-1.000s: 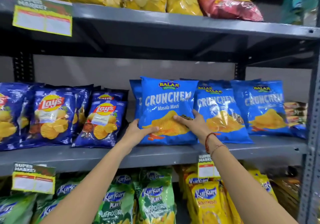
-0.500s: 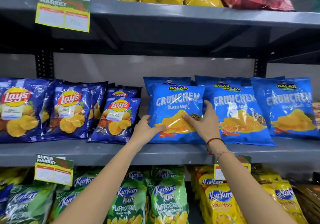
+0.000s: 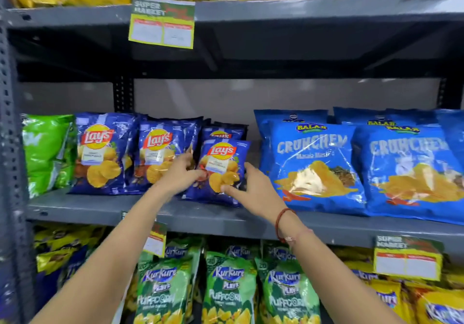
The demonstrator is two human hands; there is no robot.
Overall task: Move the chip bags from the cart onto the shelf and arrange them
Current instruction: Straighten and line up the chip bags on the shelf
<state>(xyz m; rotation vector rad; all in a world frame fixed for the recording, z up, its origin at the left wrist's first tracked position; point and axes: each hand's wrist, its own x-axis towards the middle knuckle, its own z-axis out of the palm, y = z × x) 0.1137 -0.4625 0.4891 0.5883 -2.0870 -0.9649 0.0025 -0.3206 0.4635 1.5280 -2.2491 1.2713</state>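
Observation:
On the grey middle shelf point(image 3: 105, 207) stand dark blue Lay's bags in a row. Both hands are at the rightmost front Lay's bag point(image 3: 222, 163). My left hand point(image 3: 182, 174) grips its left edge, thumb on the front. My right hand point(image 3: 251, 188) holds its lower right corner, with fingers spread along the bag's bottom and right side. To the right stand light blue Balaji Crunchem bags point(image 3: 311, 163), upright and apart from my hands. The cart is out of view.
A green bag point(image 3: 45, 153) stands at the far left of the middle shelf. Yellow bags fill the top shelf point(image 3: 301, 10). Green Kurkure Puffcorn bags point(image 3: 228, 288) and yellow Kurkure bags fill the bottom shelf. Price tags hang from shelf edges. A perforated upright point(image 3: 10, 148) bounds the left.
Both hands have left the front Crunchem bag and moved left onto the rightmost Lay's bag. The view has swung left, bringing the green bag and the left upright into sight.

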